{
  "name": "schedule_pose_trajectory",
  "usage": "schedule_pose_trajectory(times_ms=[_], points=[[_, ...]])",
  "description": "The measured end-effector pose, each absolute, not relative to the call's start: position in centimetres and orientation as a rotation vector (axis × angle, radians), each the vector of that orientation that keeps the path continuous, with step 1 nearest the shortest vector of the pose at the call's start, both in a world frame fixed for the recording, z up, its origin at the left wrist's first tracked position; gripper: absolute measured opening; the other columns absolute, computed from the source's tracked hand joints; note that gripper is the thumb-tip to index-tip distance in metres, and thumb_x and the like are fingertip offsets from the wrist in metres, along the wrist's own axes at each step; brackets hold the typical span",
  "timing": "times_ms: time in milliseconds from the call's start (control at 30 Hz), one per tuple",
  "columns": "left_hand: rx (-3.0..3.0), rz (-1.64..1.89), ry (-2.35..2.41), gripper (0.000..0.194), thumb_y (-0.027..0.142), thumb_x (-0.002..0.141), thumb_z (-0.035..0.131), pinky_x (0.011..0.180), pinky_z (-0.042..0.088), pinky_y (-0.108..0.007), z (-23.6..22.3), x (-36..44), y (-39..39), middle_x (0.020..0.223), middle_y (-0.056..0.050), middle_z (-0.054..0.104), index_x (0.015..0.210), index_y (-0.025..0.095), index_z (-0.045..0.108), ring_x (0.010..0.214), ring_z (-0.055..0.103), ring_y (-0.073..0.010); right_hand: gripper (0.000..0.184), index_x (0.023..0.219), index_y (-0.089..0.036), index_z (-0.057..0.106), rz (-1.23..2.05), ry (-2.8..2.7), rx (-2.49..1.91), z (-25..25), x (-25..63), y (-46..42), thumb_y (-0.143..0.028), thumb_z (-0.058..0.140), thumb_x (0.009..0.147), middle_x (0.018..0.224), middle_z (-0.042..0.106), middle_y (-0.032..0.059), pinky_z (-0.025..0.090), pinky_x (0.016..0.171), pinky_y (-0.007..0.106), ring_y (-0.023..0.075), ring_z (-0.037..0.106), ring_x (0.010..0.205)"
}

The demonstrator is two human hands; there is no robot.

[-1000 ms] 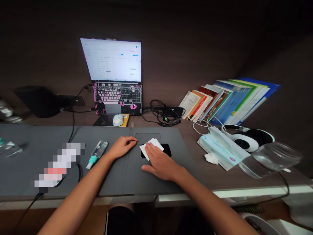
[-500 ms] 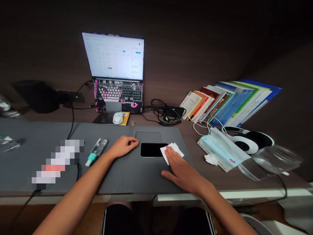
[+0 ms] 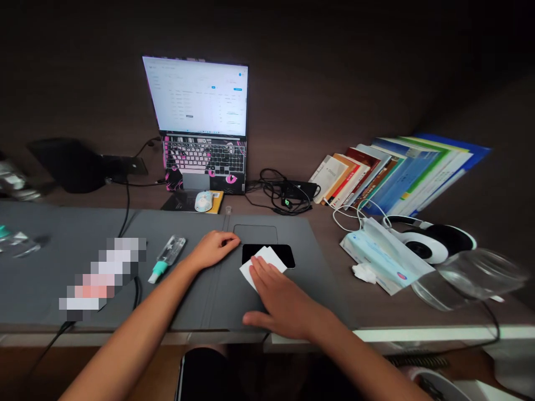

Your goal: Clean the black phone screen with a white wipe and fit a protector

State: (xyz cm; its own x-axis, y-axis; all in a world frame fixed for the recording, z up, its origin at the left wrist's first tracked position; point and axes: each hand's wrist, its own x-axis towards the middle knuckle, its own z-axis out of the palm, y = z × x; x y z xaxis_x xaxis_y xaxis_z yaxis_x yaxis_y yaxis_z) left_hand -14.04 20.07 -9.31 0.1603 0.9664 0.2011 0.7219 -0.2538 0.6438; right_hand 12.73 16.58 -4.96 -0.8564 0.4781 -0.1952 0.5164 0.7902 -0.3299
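Observation:
A black-screened smartphone (image 3: 288, 255) lies flat on the grey desk mat. Over its left part and lower edge rests a folded white tissue (image 3: 271, 256). My right hand (image 3: 280, 295) lies flat, its fingers stretched out and pressing on the tissue, the thumb spread away toward the mat. My left hand (image 3: 213, 249) sits on the mat at the phone's left end, with its fingers curled in and nothing seen in them; its fingertips are partly hidden. Left of that hand lies a clear spray bottle (image 3: 168, 257) with a mint-green top.
An open laptop (image 3: 203, 161) stands at the back, with a mouse (image 3: 204, 201) before it. Tangled black cables (image 3: 284, 192) lie beside leaning books (image 3: 376, 172). At right are a tissue pack (image 3: 384, 256), white headphones (image 3: 426, 248) and a clear jar (image 3: 480, 273).
My right hand has slid the tissue leftward across the phone, uncovering the phone's right end. My left hand has stayed beside the phone. The view has shifted slightly.

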Motion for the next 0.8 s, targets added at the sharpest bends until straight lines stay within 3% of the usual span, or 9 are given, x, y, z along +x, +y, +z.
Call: schedule_pose_trajectory(times_ms=[100,333,800], points=[[2.031,0.874,1.625,0.041,0.048,0.099,0.046,0.077,0.047,-0.028,-9.2,-14.4,20.1,0.096,-0.003,0.078,0.097,0.021,0.076,0.082,0.069,-0.0206,0.112,0.160,0.003,0.020,-0.620,2.911,0.758,-5.5,10.5,17.3,-0.083,0.039,0.090,0.167,0.005,0.0247,0.012,0.129,0.049,0.0349,0.003,0.157],[2.031,0.907,1.656,0.041,0.048,0.098,0.046,0.076,0.047,-0.029,-9.1,-14.8,19.8,0.087,-0.003,0.077,0.089,0.019,0.074,0.081,0.068,-0.0212,0.105,0.159,0.004,0.021,-0.610,2.921,0.776,-5.9,8.3,19.5,-0.077,0.037,0.095,0.167,0.007,0.0251,0.011,0.130,0.046,0.0332,0.005,0.157],[2.045,0.837,1.688,0.038,0.046,0.097,0.046,0.069,0.043,-0.028,-9.1,-14.9,19.8,0.084,-0.002,0.075,0.089,0.020,0.073,0.073,0.064,-0.0193,0.097,0.161,-0.001,0.021,-0.470,2.925,1.001,-6.3,17.0,21.7,-0.075,0.029,0.098,0.166,0.012,0.0240,0.019,0.127,0.053,0.0337,0.011,0.157]])
